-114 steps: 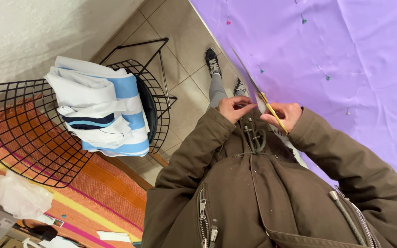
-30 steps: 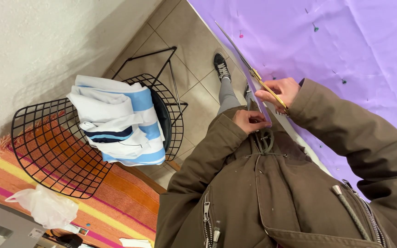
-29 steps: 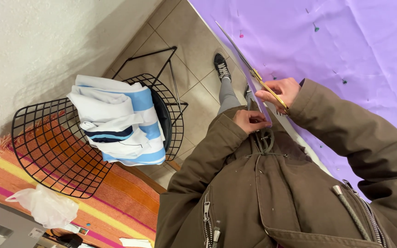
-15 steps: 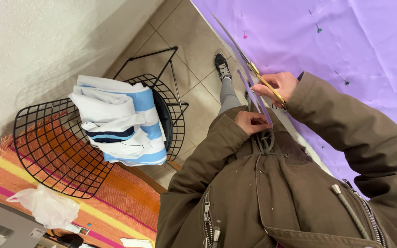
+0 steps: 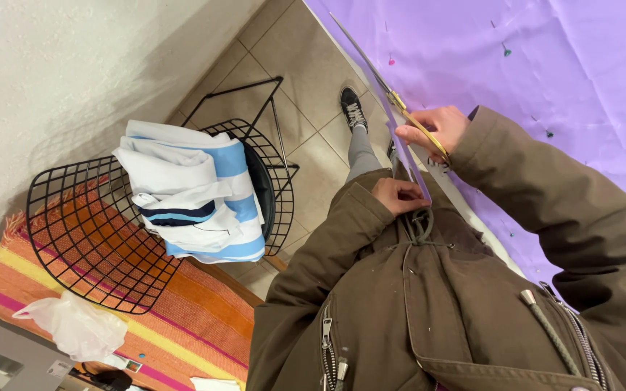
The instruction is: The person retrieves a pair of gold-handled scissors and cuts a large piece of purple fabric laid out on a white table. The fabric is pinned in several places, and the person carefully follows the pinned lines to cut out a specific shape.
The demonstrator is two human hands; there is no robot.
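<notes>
My right hand (image 5: 436, 127) is shut on gold-handled scissors (image 5: 385, 87), whose long blades point away from me along the edge of a large purple fabric sheet (image 5: 559, 65). My left hand (image 5: 398, 195), close to my chest, pinches a narrow purple fabric strip (image 5: 409, 163) that runs from the scissors back toward me. Both arms are in brown jacket sleeves. Small coloured pins dot the fabric.
A black wire chair (image 5: 96, 239) stands on the left with folded white and blue striped cloth (image 5: 190, 192) on it. Below lie an orange striped rug (image 5: 182, 326) and a white plastic bag (image 5: 74, 326). My shoe (image 5: 353, 108) rests on the tiled floor (image 5: 298, 65).
My right hand has pushed the scissors farther away from me along the fabric edge, and the cut strip between my hands has grown longer. My left hand stays near my chest.
</notes>
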